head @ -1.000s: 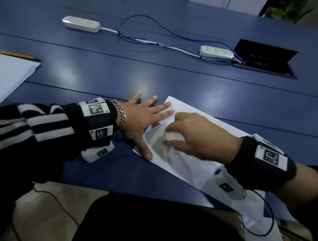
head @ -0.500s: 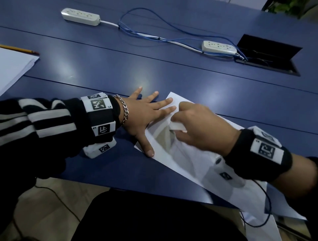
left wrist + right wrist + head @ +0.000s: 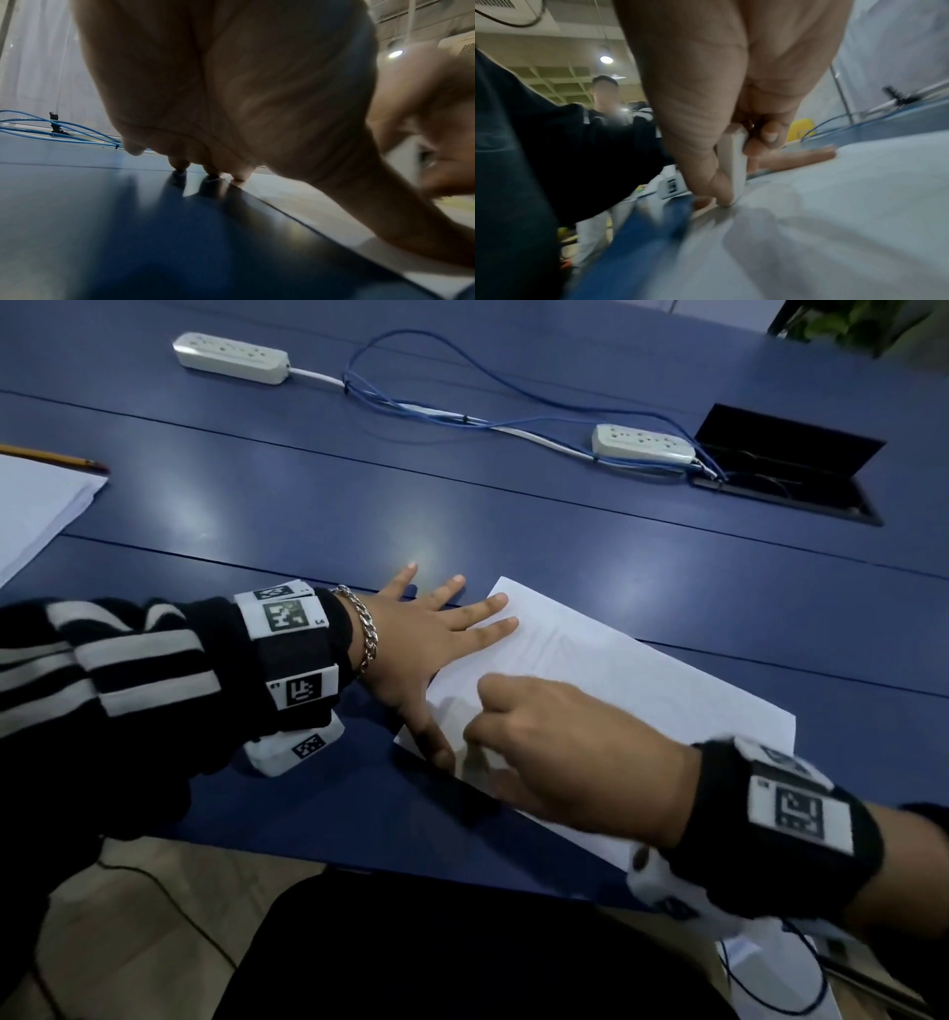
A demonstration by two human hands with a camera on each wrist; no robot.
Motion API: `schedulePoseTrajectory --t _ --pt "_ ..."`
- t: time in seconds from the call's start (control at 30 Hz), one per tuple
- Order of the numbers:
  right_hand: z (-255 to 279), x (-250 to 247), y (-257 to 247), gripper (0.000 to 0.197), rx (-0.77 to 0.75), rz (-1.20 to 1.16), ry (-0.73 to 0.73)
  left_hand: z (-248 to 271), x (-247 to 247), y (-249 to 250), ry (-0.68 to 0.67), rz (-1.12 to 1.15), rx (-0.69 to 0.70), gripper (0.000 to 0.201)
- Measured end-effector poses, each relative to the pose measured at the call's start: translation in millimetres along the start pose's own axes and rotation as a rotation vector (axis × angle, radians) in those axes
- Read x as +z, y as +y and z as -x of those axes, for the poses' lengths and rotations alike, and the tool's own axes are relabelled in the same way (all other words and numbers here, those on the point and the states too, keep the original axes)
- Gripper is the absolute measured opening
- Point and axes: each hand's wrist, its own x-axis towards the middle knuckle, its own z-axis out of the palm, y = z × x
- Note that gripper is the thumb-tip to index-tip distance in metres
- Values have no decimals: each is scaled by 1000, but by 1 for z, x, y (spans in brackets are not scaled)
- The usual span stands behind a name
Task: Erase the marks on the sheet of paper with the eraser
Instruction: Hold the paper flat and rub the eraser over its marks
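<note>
White sheet of paper: lies flat and askew on the blue table, near the front edge, one corner pointing away.
Left hand: spread flat, fingers straight; index and middle fingertips on the paper's far-left corner, thumb pressing along its left edge, the other fingers on bare table. Grip apart, holding nothing, only pressing down.
Right hand: over the near-left part of the sheet, just beside the left thumb, fingers curled, blurred by motion.
Eraser: white slab, pinched upright between right thumb and fingers, lower end touching the paper; hidden under the hand in the head view. Grip clamped on it.
Marks: none legible on the sheet; surface looks plain or too faint to tell.
Sleeve: black with white stripes on the left arm, chain bracelet at the wrist.
Far table: two white power strips joined by blue cables, an open cable hatch to the right.
Far left: stack of paper with a pencil beside it, well apart from the hands.
</note>
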Motion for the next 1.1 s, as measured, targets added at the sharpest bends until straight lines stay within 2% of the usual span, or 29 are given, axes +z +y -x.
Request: schedulePoseTrajectory --t 0.07,0.13,0.17,0.27,0.33,0.47,0.53,0.6,0.77,0.9,1.03,1.1 --pt "-9 -8 20 18 114 -17 32 0 -1 0 -4 17 2 161" --pt "-13 -12 36 19 224 -5 124 1 -1 1 -6 21 11 162" --pt "-13 -10 37 18 234 0 153 1 -1 1 -7 19 12 162" --pt "-2 -2 16 20 104 -16 69 2 -2 0 -10 21 3 161" --pt "9 -5 15 23 95 -57 -6 3 -3 0 -9 33 14 159" --pt "27 -13 57 32 327 -28 149 7 -2 1 59 50 47 146" --pt "39 -9 65 33 389 -15 113 10 -3 6 131 90 67 138" --pt "45 -4 62 30 364 -37 82 9 -2 10 201 87 93 140" --pt "38 -10 50 26 318 -86 47 1 1 9 26 35 75 157" --pt "7 -7 47 37 215 -86 92 1 0 9 -7 47 61 164" --pt "-8 -7 44 29 259 -95 178 2 0 9 -22 41 65 168" --pt "-3 -3 31 24 195 -80 136 2 0 9 -24 27 57 169"
